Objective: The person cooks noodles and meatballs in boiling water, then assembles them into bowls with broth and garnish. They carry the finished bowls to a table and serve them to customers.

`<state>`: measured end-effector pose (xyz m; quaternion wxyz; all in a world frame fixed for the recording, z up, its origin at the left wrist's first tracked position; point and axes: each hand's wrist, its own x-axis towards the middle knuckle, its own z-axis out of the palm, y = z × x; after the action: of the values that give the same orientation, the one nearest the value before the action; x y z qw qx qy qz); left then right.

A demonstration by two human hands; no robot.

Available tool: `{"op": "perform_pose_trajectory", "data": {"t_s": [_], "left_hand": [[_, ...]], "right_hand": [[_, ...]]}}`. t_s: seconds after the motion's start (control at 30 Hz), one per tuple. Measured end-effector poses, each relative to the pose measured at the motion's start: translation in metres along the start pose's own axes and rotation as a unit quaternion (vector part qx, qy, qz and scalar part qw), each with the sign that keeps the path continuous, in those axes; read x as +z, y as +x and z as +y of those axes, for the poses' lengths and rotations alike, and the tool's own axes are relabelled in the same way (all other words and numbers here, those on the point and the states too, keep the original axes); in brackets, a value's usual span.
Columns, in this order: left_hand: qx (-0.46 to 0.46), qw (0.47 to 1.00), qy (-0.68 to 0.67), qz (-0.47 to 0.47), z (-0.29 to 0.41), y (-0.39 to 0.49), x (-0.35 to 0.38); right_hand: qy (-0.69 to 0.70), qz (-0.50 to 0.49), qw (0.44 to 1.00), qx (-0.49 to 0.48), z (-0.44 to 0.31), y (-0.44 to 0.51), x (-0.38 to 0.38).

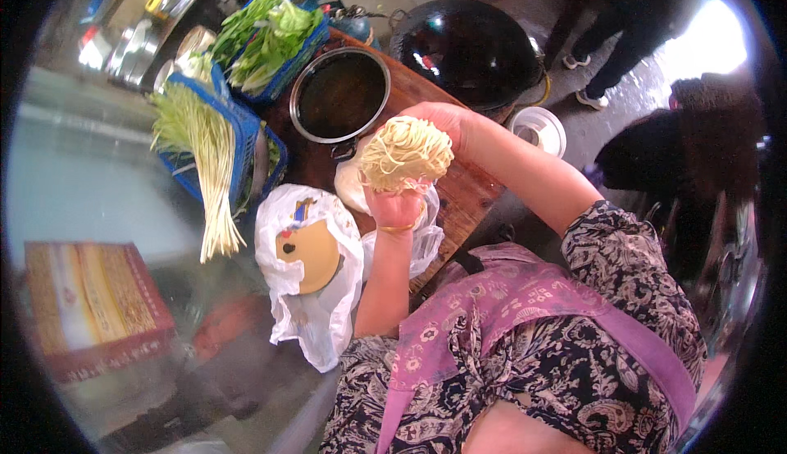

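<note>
A clump of pale yellow noodles (406, 152) is held up between my two hands above the wooden table. My left hand (395, 207) supports it from below, with a bangle at the wrist. My right hand (439, 120) is at its upper right side, the fingers partly hidden behind the noodles. Under and behind the hands lie clear plastic bags (430, 248) and a whitish bundle (349, 184) whose contents I cannot tell. Just beyond stands a metal pot (340, 94) of dark liquid. A white plastic bag (313, 325) around a round tan object (318, 256) lies to the left.
Blue baskets (246, 131) hold leafy greens (270, 42) and long pale stalks (215, 177) at the left. A large black wok (464, 51) stands beyond the wooden table (467, 199), near a white bucket (538, 133). A printed carton (92, 300) is at far left. Another person (615, 42) stands at upper right.
</note>
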<state>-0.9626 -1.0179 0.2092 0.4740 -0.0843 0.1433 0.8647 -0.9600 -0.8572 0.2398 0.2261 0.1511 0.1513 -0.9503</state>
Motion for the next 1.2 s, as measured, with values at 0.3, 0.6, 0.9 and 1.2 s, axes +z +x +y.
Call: {"op": "perform_pose_trajectory", "data": {"t_s": [0.3,0.6,0.9,1.2], "left_hand": [[-0.144,0.981,0.052,-0.116,-0.043,0.002,-0.019],[-0.225,0.915,0.267,-0.2,-0.044,-0.022,-0.045],[-0.591,0.673,0.428,-0.121,-0.109,-0.012,-0.038],[-0.625,0.517,0.523,-0.261,-0.179,0.122,0.058]], "right_hand": [[-0.02,0.024,0.987,-0.16,0.043,-0.067,-0.01],[0.011,-0.005,0.998,-0.064,0.081,-0.093,0.003],[0.028,0.055,0.954,-0.294,0.068,-0.218,0.007],[0.014,0.322,0.764,-0.558,0.031,-0.317,0.063]]}}
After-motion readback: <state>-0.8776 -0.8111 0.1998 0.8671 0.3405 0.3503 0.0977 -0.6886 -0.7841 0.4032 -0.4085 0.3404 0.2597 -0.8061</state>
